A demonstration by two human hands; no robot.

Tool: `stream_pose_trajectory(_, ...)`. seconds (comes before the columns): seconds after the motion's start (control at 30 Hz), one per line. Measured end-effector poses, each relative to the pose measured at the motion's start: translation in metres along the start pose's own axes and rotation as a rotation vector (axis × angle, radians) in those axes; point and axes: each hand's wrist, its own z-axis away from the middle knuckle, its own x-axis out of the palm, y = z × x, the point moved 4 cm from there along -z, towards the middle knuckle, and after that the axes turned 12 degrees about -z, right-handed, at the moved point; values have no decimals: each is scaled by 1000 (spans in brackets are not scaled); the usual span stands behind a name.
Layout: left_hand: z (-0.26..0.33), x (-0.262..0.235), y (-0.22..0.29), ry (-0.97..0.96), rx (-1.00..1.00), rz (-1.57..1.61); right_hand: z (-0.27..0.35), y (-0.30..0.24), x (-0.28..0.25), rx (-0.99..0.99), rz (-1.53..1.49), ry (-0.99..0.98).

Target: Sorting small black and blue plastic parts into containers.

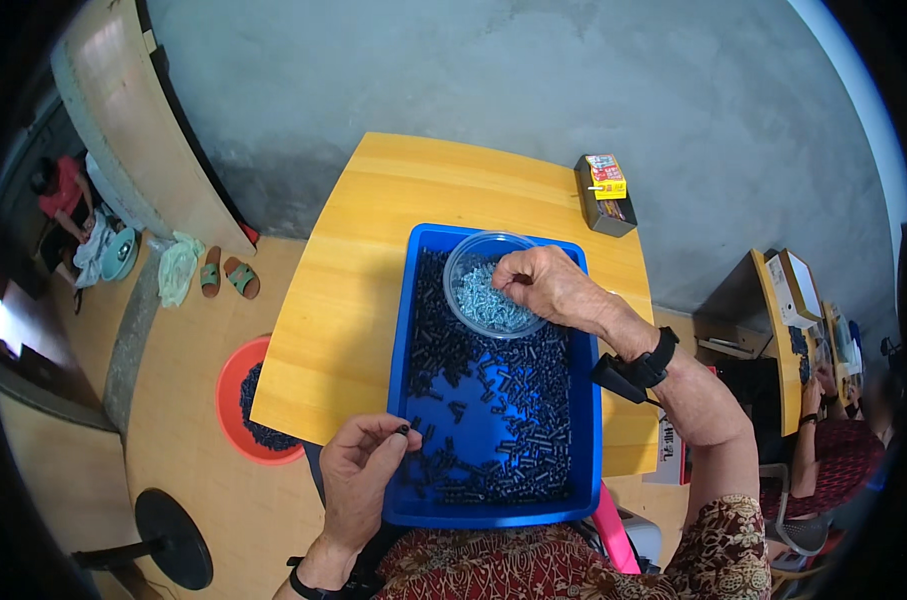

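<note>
A blue tray [595,440] stands on the yellow table, with many small black cylindrical parts [533,440] spread over its bottom. Inside it, toward the far end, rests a clear round tub [463,312] of small silvery metal pieces [491,302]. My right hand [545,285] reaches over the tub's right side, fingertips pinched together at the pieces; whatever is between them is hidden. At the tray's near left edge my left hand [361,470] pinches one small black cylindrical part [403,430] between thumb and forefinger.
A black box [613,216] with a yellow packet sits at the table's [453,175] back right. On the floor to the left are a red basin [235,400] of dark parts and green slippers [241,278]. One person works at the right, another sits far left.
</note>
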Motion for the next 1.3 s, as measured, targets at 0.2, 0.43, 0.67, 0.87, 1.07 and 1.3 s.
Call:
stream_pose_trajectory(0.2, -1, 0, -1, -10, 9, -9, -3, 4, 17, -127, 314, -91)
stream_pose_trajectory(0.43, 0, 0, 1, -22, 12, 5, -7, 1, 19, -209, 344, -166)
stream_pose_trajectory(0.67, 2, -4, -5, -70, 23, -13, -6, 5, 15, -190, 266, -128)
stream_pose_trajectory(0.87, -1, -5, -9, -70, 18, -42, 14, -46, -2, -163, 43, 25)
stream_pose_trajectory(1.07, -3, -2, -5, -79, 89, -9, 53, -89, 21, -361, -6, -96)
stream_pose_trajectory(1.3, -2, 1, -6, -42, 52, -19, 63, -78, 38, -294, 9, -172)
